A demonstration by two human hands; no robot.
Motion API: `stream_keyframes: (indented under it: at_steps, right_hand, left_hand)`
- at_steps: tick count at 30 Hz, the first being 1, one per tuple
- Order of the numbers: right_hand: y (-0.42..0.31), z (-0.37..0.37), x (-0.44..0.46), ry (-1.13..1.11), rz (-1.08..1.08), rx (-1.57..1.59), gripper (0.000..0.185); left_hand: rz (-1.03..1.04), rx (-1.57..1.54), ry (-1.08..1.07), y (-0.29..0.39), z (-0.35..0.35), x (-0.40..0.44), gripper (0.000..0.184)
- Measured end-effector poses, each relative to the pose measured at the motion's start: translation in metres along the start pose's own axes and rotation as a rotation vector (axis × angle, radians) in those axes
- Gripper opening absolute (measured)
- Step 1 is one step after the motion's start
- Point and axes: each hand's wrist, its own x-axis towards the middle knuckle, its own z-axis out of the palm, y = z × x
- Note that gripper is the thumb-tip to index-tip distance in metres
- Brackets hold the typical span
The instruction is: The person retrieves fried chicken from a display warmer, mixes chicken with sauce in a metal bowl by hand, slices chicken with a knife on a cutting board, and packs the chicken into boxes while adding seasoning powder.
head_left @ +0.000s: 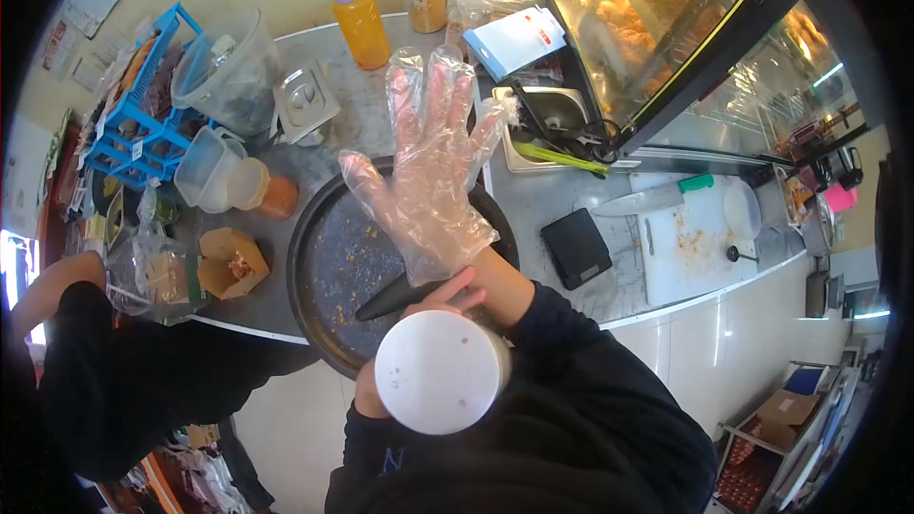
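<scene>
My right hand (428, 171), in a clear plastic glove, is raised over a large round dark pan (328, 247) with its fingers spread and nothing held. My left hand (447, 295) is wrapped round a white round tub (438, 371) close to my chest; the tub hides most of the palm. Its fingertips lie near the glove's cuff at my right wrist. A black tapered handle (395, 297) sticks out to the left by those fingers; its other end is hidden. Crumbs lie scattered in the pan.
On the right are a black scale (576, 247), a green-handled knife (657, 195), a white cutting board (690, 247) and a glass food warmer (657, 29). On the left stand an open carton (228, 262), clear tubs (214, 171), a blue rack (143, 133) and another person's arm (57, 290).
</scene>
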Motion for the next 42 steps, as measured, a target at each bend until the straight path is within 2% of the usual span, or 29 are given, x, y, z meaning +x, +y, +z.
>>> stream_keyframes:
  at_steps: [6, 7, 10, 13, 16, 17, 21, 25, 28, 32, 34, 35, 36, 38, 39, 41, 42]
  right_hand:
    - [-0.003, -0.019, -0.016, -0.041, 0.038, -0.009, 0.085]
    - [0.001, -0.026, -0.017, -0.052, 0.039, 0.094, 0.082]
    - [-0.004, -0.041, -0.019, -0.072, 0.026, 0.009, 0.081]
    - [-0.005, -0.049, -0.019, -0.064, 0.062, 0.256, 0.079]
    - [-0.012, -0.032, -0.034, -0.232, 0.068, 0.538, 0.075]
    - [-0.013, -0.032, -0.039, -0.247, 0.041, 0.420, 0.070]
    - [-0.019, -0.060, -0.066, -0.264, -0.095, 0.463, 0.064]
    - [-0.020, -0.032, -0.087, -0.250, 0.084, 0.705, 0.066]
    - [-0.029, 0.002, -0.106, -0.334, 0.141, 0.876, 0.065]
    - [-0.079, -0.011, -0.099, -0.335, -0.261, 0.420, 0.061]
    - [-0.052, -0.006, -0.104, -0.766, -0.062, 1.139, 0.057]
    - [-0.044, -0.013, -0.104, -0.910, -0.032, 1.355, 0.053]
    - [-0.039, -0.021, -0.096, -1.026, -0.022, 1.465, 0.053]
    - [-0.027, -0.036, -0.084, -1.276, 0.011, 1.671, 0.058]
    - [-0.025, -0.045, -0.084, -1.356, 0.159, 1.770, 0.062]
    - [-0.023, -0.061, -0.084, -1.509, 0.461, 1.943, 0.073]
    - [-0.023, -0.071, -0.077, -1.465, 0.421, 1.887, 0.077]
  left_hand:
    - [0.156, -0.086, 0.051, -0.006, 0.002, 0.018, 0.049]
    - [0.180, -0.085, 0.057, -0.006, 0.003, 0.021, 0.049]
    - [0.236, -0.068, 0.072, -0.007, 0.002, 0.026, 0.051]
    - [0.280, -0.049, 0.089, -0.007, 0.003, 0.027, 0.052]
    - [0.323, -0.036, 0.100, -0.004, 0.003, 0.031, 0.053]
    - [0.335, -0.033, 0.105, -0.003, 0.003, 0.031, 0.054]
    - [0.386, -0.008, 0.127, 0.002, 0.002, 0.034, 0.056]
    - [0.455, 0.026, 0.173, 0.011, -0.004, 0.028, 0.058]
    - [0.528, 0.076, 0.223, 0.017, -0.006, 0.022, 0.059]
    - [0.674, 0.175, 0.358, 0.024, -0.014, 0.014, 0.061]
    - [0.821, 0.256, 0.496, 0.040, -0.026, 0.007, 0.062]
    - [0.853, 0.309, 0.576, 0.052, -0.038, 0.000, 0.060]
    - [0.989, 0.340, 0.659, 0.062, -0.027, 0.005, 0.061]
    - [0.839, 0.631, 0.707, 0.078, -0.051, 0.002, 0.063]
    - [0.732, 0.781, 0.725, 0.084, -0.061, 0.001, 0.065]
    - [0.383, 1.092, 0.672, 0.087, -0.096, 0.015, 0.067]
    - [0.198, 1.251, 0.598, 0.081, -0.130, 0.020, 0.065]
